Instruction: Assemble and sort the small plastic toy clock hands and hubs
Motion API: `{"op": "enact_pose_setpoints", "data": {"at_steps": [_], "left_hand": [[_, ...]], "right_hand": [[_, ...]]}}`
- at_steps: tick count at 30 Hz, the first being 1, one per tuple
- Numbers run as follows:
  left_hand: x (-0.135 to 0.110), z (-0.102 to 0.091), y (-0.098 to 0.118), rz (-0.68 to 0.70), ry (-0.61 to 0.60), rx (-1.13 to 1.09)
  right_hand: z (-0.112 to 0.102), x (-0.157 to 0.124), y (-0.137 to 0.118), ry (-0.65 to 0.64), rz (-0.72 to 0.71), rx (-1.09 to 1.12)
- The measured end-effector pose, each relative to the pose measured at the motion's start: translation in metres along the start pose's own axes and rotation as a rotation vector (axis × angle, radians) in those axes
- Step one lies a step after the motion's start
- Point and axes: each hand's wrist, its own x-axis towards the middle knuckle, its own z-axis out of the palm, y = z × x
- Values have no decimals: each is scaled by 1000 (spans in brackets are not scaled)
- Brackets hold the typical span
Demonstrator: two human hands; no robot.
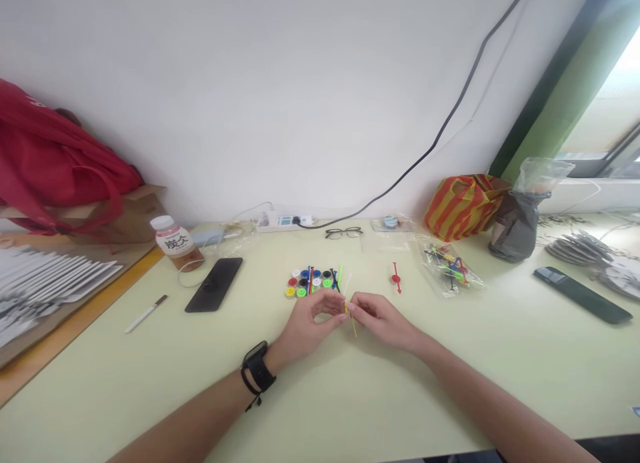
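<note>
My left hand (pixel 317 319) and my right hand (pixel 381 318) meet at the middle of the table, fingertips pinched together. Between them is a thin yellow plastic stick (pixel 355 327), its lower end poking out below the fingers; the rest is covered. Just beyond my left hand lie small round plastic caps (pixel 292 282) in several colours. Thin sticks, among them a light green stick (pixel 341 275) and a white stick (pixel 349 283), lie beside the caps. To the right of my hands rests a red arrow with a round centre (pixel 396 279).
A clear bag of coloured arrows (pixel 453 268) lies at the right, near a striped bag (pixel 463 206) and a green phone (pixel 583 295). Leftward are a black phone (pixel 214 285), a bottle (pixel 176 244) and a white pen (pixel 146 314). Glasses (pixel 344 233) and a power strip (pixel 284 223) sit by the wall.
</note>
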Motion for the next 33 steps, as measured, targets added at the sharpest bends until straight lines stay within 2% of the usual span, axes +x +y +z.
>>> {"op": "enact_pose_setpoints", "data": {"at_steps": [4,9,12,14,17,19,22,27,33], "left_hand": [[-1,-1,1,65,82,268],[3,-7,0,135,221,554],[6,-13,0,179,256,690],[7,-16,-1,182,259,755],[8,-20,-4,171,255,820],[8,-20,-7,173,243,843],[8,-21,-11,180,223,848],[6,-22,-16,161,215,870],[6,-23,-17,173,202,885]], "right_hand": [[-4,-2,2,122,-41,-148],[-29,-5,6,398,-63,-529],[-40,-5,8,489,-25,-708],[-41,-4,10,459,61,-868],[-37,-1,12,280,224,-1137],[-34,0,13,178,254,-1238],[-33,0,13,125,236,-1264],[-46,1,24,171,302,-1278],[-72,3,48,371,431,-1250]]}}
